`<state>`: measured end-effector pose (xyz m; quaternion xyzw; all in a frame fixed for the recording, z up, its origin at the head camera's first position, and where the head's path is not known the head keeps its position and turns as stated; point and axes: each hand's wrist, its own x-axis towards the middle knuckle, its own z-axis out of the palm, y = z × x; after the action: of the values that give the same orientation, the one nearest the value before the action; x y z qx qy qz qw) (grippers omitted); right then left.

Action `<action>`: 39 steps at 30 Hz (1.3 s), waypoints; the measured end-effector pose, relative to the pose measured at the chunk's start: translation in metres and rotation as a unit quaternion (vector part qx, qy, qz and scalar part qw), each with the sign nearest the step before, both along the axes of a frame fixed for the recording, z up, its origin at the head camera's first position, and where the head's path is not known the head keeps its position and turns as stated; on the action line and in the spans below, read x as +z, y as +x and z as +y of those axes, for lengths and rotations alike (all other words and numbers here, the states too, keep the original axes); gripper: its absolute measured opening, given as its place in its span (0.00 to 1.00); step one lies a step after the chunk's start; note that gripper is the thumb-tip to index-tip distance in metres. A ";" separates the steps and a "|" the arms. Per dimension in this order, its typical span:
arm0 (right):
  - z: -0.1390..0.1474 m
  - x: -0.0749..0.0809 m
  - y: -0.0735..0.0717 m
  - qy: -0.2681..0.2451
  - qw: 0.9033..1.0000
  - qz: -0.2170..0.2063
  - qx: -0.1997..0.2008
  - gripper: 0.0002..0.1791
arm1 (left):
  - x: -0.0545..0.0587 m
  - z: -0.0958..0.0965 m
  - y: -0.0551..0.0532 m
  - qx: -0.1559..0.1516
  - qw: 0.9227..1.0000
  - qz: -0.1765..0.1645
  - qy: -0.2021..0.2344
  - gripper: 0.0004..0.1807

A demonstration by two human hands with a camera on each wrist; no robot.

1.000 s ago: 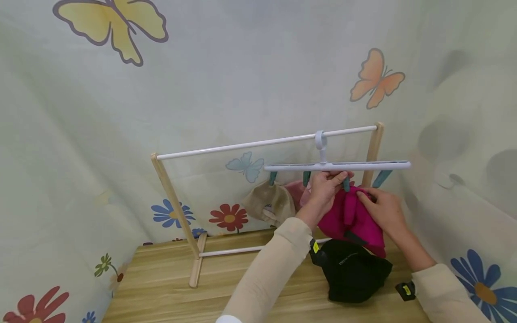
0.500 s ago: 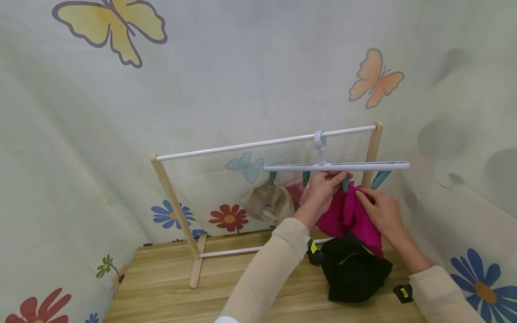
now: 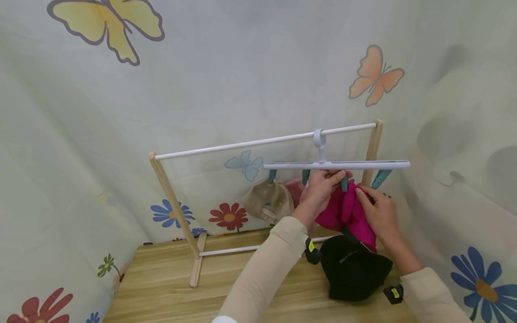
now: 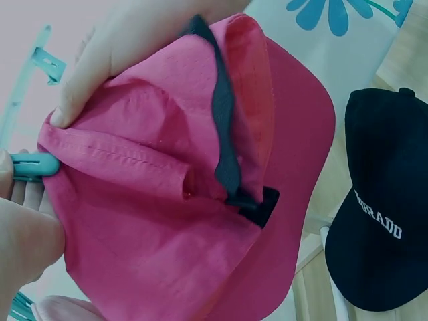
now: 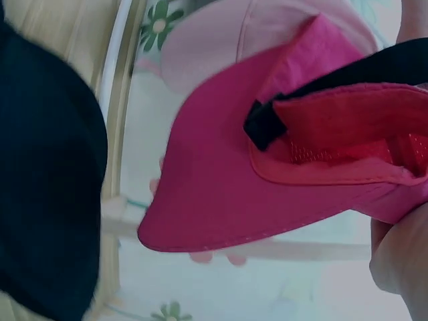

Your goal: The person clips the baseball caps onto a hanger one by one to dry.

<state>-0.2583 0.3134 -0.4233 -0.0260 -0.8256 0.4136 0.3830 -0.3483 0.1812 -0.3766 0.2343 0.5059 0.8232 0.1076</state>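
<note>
My left hand [image 3: 322,192] pinches a teal clothespin [image 3: 344,183] under the white hanger [image 3: 371,165]. In the left wrist view, the clothespin's tip [image 4: 47,164] meets the crown edge of a magenta baseball cap [image 4: 154,227]; whether it bites the cloth I cannot tell. My right hand [image 3: 379,213] pinches the folded crown of the same cap from the right. The cap hangs brim down, its black strap and buckle [image 5: 265,125] showing in the right wrist view. Behind my left hand a light pink cap [image 5: 214,40] is partly hidden.
A beige cap [image 3: 268,204] hangs from the leftmost clothespin [image 3: 272,176]. Another clothespin [image 3: 381,179] dangles at the hanger's right end. The hanger hooks over the white rail [image 3: 234,146] of a wooden rack. A black cap [image 3: 355,271] is below the magenta one, above the wood-grain table [image 3: 161,278].
My right hand has shifted slightly left, bringing the magenta cap's cloth nearer the clothespin and bunching it more. My left hand stays almost where it was.
</note>
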 end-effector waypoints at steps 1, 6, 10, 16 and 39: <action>-0.003 -0.001 0.000 -0.019 1.000 -0.006 -0.002 0.20 | 0.000 -0.001 0.000 -0.001 1.000 0.001 -0.001 0.10; -0.016 -0.006 -0.002 -0.086 0.996 -0.024 -0.013 0.22 | 0.000 -0.003 -0.002 0.011 1.000 0.007 -0.013 0.11; -0.023 -0.009 -0.003 -0.098 0.995 -0.025 -0.019 0.22 | -0.001 -0.007 -0.002 0.019 0.999 0.019 -0.025 0.11; -0.023 -0.009 -0.007 -0.082 0.996 0.009 -0.020 0.19 | -0.002 -0.011 -0.003 0.011 0.999 0.023 -0.034 0.11; -0.017 0.004 0.001 -0.070 0.997 -0.023 0.020 0.20 | -0.004 -0.006 0.000 0.021 1.000 0.007 -0.019 0.09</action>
<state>-0.2577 0.2960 -0.4196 -0.0460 -0.8036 0.4772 0.3528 -0.3480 0.1753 -0.3803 0.2278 0.5269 0.8137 0.0912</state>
